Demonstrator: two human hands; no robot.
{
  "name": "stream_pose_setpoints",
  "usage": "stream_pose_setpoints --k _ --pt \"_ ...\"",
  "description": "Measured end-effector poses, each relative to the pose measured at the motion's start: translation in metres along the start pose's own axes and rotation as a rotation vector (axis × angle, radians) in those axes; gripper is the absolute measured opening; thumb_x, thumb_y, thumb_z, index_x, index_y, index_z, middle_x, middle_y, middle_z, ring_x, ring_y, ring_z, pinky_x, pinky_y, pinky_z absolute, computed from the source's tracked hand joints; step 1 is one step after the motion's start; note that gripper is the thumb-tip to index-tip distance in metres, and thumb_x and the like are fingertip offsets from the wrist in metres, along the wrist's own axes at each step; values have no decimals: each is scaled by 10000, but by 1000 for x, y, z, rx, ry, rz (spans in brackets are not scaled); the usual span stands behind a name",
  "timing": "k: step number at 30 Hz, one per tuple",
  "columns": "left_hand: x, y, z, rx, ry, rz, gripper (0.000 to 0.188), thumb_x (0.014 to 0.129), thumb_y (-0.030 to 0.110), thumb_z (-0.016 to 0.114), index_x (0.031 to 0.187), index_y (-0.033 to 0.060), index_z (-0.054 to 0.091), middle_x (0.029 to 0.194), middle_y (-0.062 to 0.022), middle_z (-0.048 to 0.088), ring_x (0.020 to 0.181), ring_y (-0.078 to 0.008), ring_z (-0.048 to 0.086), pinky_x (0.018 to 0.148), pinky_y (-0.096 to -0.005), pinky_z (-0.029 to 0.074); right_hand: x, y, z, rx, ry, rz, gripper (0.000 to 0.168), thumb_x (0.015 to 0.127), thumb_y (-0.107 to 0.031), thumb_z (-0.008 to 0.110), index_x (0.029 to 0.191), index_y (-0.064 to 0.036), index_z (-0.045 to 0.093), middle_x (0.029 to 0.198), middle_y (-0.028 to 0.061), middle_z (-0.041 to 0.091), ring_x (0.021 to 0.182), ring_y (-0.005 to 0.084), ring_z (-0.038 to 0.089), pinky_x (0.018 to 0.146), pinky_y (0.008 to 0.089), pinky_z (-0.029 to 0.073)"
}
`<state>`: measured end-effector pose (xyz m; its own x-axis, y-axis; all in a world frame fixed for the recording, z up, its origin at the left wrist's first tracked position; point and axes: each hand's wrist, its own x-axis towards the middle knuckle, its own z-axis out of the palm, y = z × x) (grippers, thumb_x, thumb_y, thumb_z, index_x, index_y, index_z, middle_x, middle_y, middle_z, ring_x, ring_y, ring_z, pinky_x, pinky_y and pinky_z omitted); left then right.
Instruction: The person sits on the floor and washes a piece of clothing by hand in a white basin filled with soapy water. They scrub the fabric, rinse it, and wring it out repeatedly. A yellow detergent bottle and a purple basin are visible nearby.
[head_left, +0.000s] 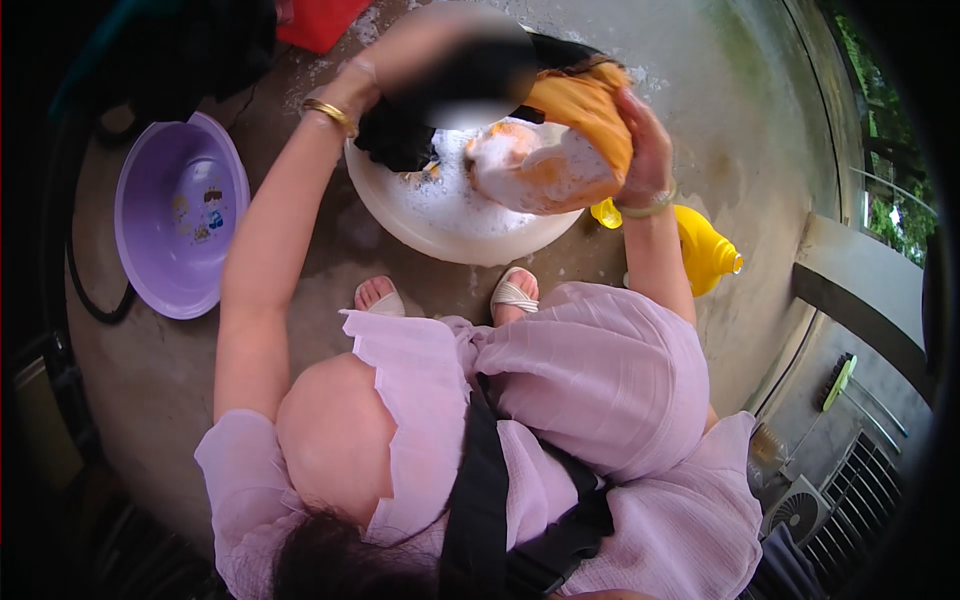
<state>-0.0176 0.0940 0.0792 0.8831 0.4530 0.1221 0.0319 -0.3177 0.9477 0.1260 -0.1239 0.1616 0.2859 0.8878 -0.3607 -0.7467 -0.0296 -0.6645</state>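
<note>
A white plastic basin (465, 251) full of suds stands before my feet. A wet orange and black garment (577, 97) is stretched above it, and its foamy orange part hangs down to the suds. My right hand (649, 150) grips the garment's orange edge at the basin's right side, with a pale bangle at the wrist. Over the basin's upper left is my left hand (386, 67), with a gold bangle on that wrist; a blurred patch hides its fingers and what they touch. Black wet cloth (397, 139) hangs just below this patch.
A purple plastic basin (180, 217) stands at the left. Right of the white basin, a yellow bottle (701, 247) lies uncapped near a yellow cap (606, 214). Something red (322, 22) is at the top. A green brush (840, 382) and an outdoor fan unit (799, 510) are at the far right.
</note>
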Motion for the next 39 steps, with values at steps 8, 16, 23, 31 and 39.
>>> stream_pose_setpoints --k 8,16,23,31,39 --pt "16 -31 50 733 -215 -11 474 677 468 658 964 94 604 1007 -125 600 938 -306 568 816 -380 445 70 64 -86 -1175 353 270 521 681 -371 733 991 17 575 914 90 610 792 160 599 602 311 491" --pt "-6 -114 92 385 -353 -623 411 620 283 680 965 68 622 982 -177 616 949 -310 575 823 -348 446 85 58 -90 -1263 342 5 412 819 -30 442 1230 -37 454 1118 195 542 1017 246 557 818 303 473" --pt "-20 -44 89 60 360 24 642 598 98 689 1200 60 469 1127 -143 535 1055 -277 513 918 -317 396 41 46 -95 362 149 161 498 800 -226 463 1205 61 424 1201 183 496 1089 289 496 926 397 410" --pt "-44 8 123 184 191 224 492 660 151 668 1123 69 520 1155 -170 493 1082 -330 473 979 -393 345 74 103 -56 36 197 182 453 878 -411 447 1124 -35 506 1076 90 568 987 220 542 851 359 452" --pt "-33 29 121 227 332 271 297 674 260 607 866 34 594 825 -173 605 751 -334 601 699 -363 485 72 145 -115 335 332 44 286 887 -264 460 1112 -88 482 1025 54 548 950 171 524 816 301 453"
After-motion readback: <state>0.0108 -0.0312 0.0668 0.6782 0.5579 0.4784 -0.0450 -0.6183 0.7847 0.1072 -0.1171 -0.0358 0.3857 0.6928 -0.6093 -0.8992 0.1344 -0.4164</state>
